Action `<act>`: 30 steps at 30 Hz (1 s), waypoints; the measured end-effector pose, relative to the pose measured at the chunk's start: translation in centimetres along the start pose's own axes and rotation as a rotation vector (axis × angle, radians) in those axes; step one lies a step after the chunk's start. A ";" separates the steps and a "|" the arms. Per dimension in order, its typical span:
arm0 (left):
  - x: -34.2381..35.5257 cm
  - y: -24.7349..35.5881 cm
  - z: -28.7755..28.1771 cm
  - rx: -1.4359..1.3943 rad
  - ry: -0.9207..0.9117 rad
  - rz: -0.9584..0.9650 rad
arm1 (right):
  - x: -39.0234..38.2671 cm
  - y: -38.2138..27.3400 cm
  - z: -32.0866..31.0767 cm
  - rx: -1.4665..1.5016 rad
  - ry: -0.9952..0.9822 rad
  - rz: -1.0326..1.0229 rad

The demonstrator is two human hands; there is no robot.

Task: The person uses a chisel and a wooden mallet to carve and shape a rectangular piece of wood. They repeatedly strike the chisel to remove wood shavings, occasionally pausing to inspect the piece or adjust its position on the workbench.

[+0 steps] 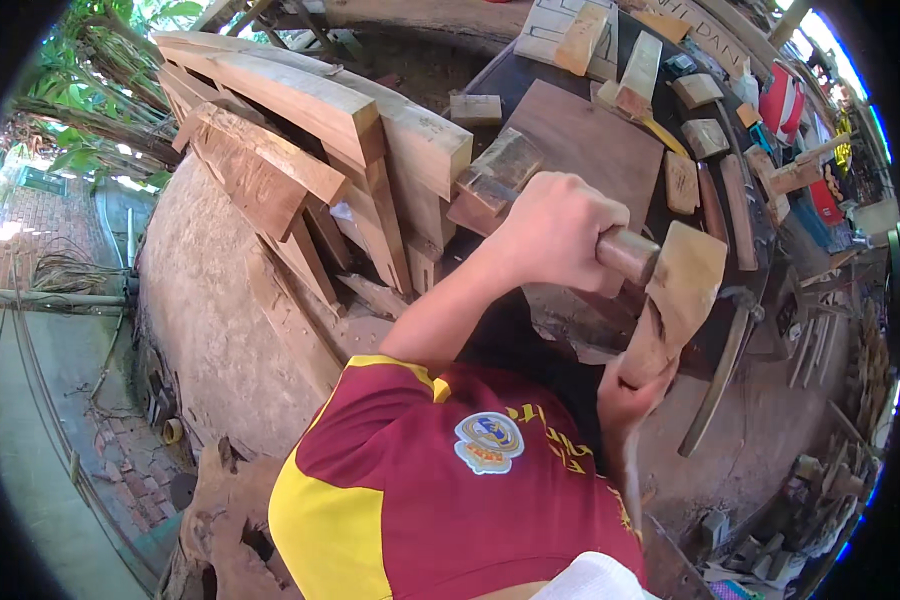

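Crowding the dark bench (580, 140): wood blocks (705, 135), stacked planks (310, 110) to the left. Left hand (555, 232) grip closed on wooden mallet (670, 275) handle; right hand (625, 395) grip below it, contents hidden, state unclear

Pale wood sign board (560, 22) w/ carved lettering lies at the top of my bench, partly under wood blocks. Second lettered board (715, 35) curves along the top-right edge. Round blue-and-yellow badge (489, 442) sits on my red shirt, yellow print beside it.
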State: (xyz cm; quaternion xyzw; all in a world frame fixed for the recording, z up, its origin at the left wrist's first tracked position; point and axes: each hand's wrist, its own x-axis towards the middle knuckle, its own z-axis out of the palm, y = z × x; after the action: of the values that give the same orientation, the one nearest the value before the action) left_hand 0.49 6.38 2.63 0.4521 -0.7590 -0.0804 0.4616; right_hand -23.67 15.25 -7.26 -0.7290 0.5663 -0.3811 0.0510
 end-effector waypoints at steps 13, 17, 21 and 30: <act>0.4 -0.3 -0.7 -0.042 -0.015 -0.033 | 1.5 1.1 -0.2 0.107 0.116 -0.104; 0.2 -0.4 -0.5 -0.024 -0.001 -0.025 | 2.1 1.7 -1.6 0.428 0.350 0.114; 0.2 -0.3 0.3 -0.026 -0.003 -0.008 | 2.0 0.0 0.5 0.261 0.377 -0.043; 0.4 -0.4 -0.6 -0.036 -0.002 -0.053 | 3.1 -0.7 -2.2 0.572 0.635 0.350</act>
State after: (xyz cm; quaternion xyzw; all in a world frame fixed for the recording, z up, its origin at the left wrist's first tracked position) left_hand 1.12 6.00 3.01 0.4637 -0.7456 -0.1069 0.4664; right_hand -24.31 13.62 -3.80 -0.4261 0.5405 -0.7123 0.1376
